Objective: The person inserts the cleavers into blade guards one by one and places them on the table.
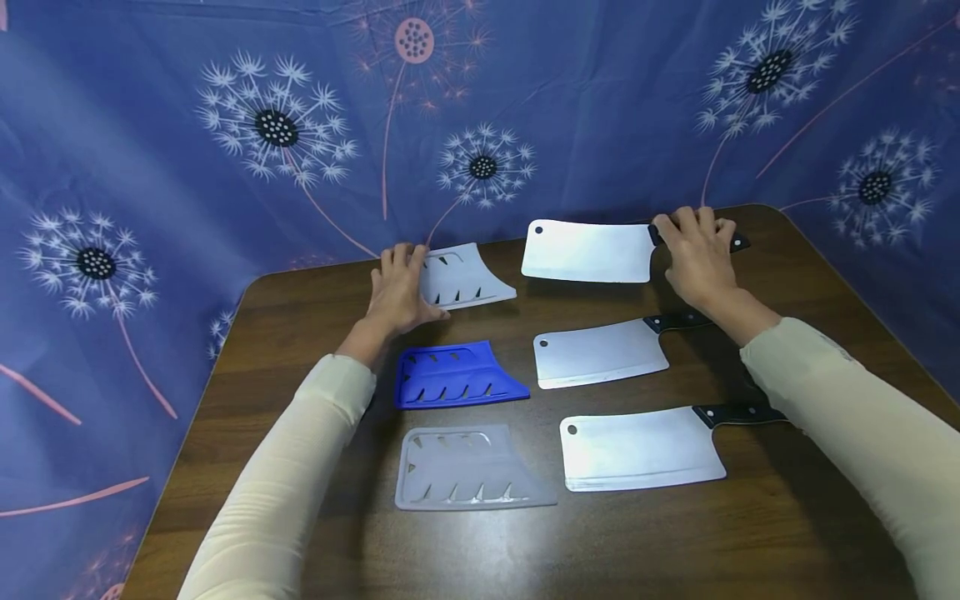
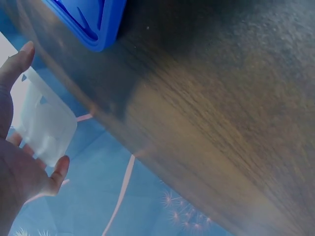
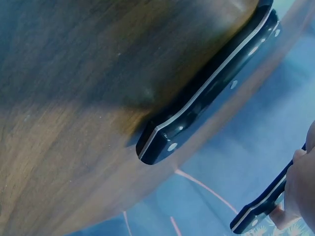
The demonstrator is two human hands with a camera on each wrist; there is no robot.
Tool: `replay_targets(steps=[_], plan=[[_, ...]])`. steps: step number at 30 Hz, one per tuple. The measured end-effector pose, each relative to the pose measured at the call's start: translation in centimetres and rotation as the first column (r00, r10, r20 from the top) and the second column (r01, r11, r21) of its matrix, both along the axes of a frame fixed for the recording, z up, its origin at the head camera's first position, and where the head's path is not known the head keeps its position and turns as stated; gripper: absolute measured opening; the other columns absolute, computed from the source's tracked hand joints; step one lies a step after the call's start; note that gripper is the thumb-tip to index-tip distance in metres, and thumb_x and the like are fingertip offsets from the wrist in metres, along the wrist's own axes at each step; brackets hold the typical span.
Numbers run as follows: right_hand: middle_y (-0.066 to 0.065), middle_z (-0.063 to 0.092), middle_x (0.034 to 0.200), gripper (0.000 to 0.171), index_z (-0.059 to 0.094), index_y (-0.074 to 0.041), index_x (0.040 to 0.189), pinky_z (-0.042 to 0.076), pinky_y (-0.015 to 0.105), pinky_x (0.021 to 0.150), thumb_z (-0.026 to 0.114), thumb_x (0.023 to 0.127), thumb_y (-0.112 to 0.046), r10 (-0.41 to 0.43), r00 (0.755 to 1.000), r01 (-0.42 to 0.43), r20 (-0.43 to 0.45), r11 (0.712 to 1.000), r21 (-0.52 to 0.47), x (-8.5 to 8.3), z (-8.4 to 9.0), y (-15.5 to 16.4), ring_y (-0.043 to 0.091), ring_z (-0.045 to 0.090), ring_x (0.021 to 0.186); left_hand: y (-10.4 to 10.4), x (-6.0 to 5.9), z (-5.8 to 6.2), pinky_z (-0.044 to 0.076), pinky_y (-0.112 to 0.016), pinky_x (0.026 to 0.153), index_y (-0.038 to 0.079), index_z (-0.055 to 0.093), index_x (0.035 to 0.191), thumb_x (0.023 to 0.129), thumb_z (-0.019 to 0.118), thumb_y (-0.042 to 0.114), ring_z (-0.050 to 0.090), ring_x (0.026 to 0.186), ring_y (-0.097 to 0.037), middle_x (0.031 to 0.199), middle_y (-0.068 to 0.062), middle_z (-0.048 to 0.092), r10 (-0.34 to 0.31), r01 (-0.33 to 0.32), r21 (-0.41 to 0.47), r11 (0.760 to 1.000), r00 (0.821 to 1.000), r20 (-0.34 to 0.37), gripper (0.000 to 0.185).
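My left hand (image 1: pixel 401 287) grips the left part of a white slotted blade cover (image 1: pixel 468 279) at the back of the table, thumb at the near edge and fingers at the far one. The left wrist view shows the cover (image 2: pixel 49 118) between thumb and fingers. My right hand (image 1: pixel 699 254) holds the black handle of the back cleaver (image 1: pixel 588 252), its blade pointing left towards the cover. In the right wrist view that handle (image 3: pixel 258 214) sticks out past the fingers. Part of the handle is hidden under the hand.
Nearer lie a blue blade cover (image 1: pixel 459 375) and a translucent grey one (image 1: pixel 468 467). To their right lie a middle cleaver (image 1: pixel 600 354) and a front cleaver (image 1: pixel 641 450), handles to the right. A blue dandelion-print cloth (image 1: pixel 600 108) hangs behind the wooden table (image 1: pixel 262 375).
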State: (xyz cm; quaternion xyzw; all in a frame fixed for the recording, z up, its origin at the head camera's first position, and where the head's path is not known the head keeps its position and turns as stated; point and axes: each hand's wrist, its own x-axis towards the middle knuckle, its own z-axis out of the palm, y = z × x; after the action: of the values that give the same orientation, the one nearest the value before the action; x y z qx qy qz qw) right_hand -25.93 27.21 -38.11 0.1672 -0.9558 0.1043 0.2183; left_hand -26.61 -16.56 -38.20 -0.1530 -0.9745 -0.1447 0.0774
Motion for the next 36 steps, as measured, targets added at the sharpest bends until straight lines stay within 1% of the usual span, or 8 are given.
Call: replay_targets(steps=[4, 7, 11, 19, 23, 30, 36], plan=[[0.026, 0.042, 0.110, 0.059, 0.048, 0.003, 0.119, 0.018, 0.069, 0.092, 0.057, 0.065, 0.026, 0.014, 0.997, -0.017, -0.077, 0.999, -0.036, 0.3, 0.3, 0.0, 0.047, 0.034, 0.103, -0.1, 0.2, 0.2, 0.032, -0.058, 0.091, 0.010, 0.036, 0.142, 0.056, 0.091, 0.042, 0.026, 0.130, -0.038, 0.141, -0.016, 0.033, 0.001, -0.001, 0.005, 1.000, 0.998, -0.062, 0.107], [0.027, 0.043, 0.110, 0.059, 0.049, 0.003, 0.116, 0.018, 0.068, 0.091, 0.059, 0.063, 0.027, 0.021, 0.993, -0.027, -0.120, 0.998, -0.051, 0.5, 0.5, 0.0, 0.048, 0.035, 0.103, -0.3, 0.3, 0.3, 0.033, -0.058, 0.090, 0.010, 0.037, 0.140, 0.056, 0.092, 0.042, 0.028, 0.129, -0.038, 0.139, -0.016, 0.034, 0.002, -0.001, 0.005, 1.000, 0.995, -0.101, 0.105], [0.028, 0.043, 0.113, 0.061, 0.049, 0.003, 0.116, 0.019, 0.067, 0.090, 0.059, 0.061, 0.027, 0.024, 0.988, -0.035, -0.153, 0.997, -0.069, 0.7, 0.7, 0.0, 0.048, 0.035, 0.104, -0.4, 0.4, 0.6, 0.033, -0.057, 0.089, 0.011, 0.037, 0.139, 0.056, 0.091, 0.042, 0.029, 0.127, -0.039, 0.138, -0.016, 0.035, -0.002, 0.003, 0.003, 1.000, 0.990, -0.142, 0.104], [0.028, 0.044, 0.110, 0.059, 0.050, 0.003, 0.113, 0.019, 0.067, 0.087, 0.056, 0.061, 0.029, 0.063, 0.975, -0.084, -0.212, 0.993, -0.088, 1.0, 1.0, -0.1, 0.048, 0.035, 0.097, -0.4, 0.5, 0.9, 0.032, -0.057, 0.089, 0.011, 0.037, 0.137, 0.054, 0.093, 0.041, 0.030, 0.125, -0.039, 0.137, -0.017, 0.036, 0.000, 0.004, 0.017, 1.000, 0.978, -0.211, 0.104], [0.029, 0.045, 0.109, 0.060, 0.051, 0.003, 0.113, 0.019, 0.067, 0.087, 0.057, 0.060, 0.029, 0.079, 0.970, -0.099, -0.231, 0.992, -0.079, 1.2, 1.3, -0.5, 0.049, 0.036, 0.098, -0.5, 0.6, 0.8, 0.033, -0.057, 0.088, 0.011, 0.038, 0.137, 0.053, 0.093, 0.042, 0.031, 0.125, -0.039, 0.136, -0.017, 0.036, 0.000, 0.005, 0.023, 1.000, 0.973, -0.230, 0.104], [0.029, 0.045, 0.110, 0.059, 0.052, 0.003, 0.114, 0.021, 0.067, 0.086, 0.055, 0.061, 0.030, 0.085, 0.967, -0.104, -0.241, 0.992, -0.069, 1.4, 1.5, -1.3, 0.048, 0.036, 0.098, -0.6, 0.6, 0.6, 0.034, -0.057, 0.086, 0.010, 0.039, 0.135, 0.052, 0.094, 0.040, 0.032, 0.124, -0.039, 0.134, -0.019, 0.037, -0.008, 0.021, 0.048, 0.999, 0.966, -0.258, 0.104], [0.028, 0.047, 0.110, 0.063, 0.053, 0.003, 0.116, 0.021, 0.066, 0.087, 0.058, 0.059, 0.029, 0.083, 0.967, -0.104, -0.240, 0.992, -0.076, 1.4, 1.7, -1.6, 0.049, 0.038, 0.103, -0.7, 0.7, 0.6, 0.034, -0.057, 0.085, 0.009, 0.039, 0.134, 0.052, 0.093, 0.042, 0.032, 0.123, -0.040, 0.134, -0.019, 0.037, -0.013, 0.027, 0.050, 0.998, 0.961, -0.275, 0.104]])
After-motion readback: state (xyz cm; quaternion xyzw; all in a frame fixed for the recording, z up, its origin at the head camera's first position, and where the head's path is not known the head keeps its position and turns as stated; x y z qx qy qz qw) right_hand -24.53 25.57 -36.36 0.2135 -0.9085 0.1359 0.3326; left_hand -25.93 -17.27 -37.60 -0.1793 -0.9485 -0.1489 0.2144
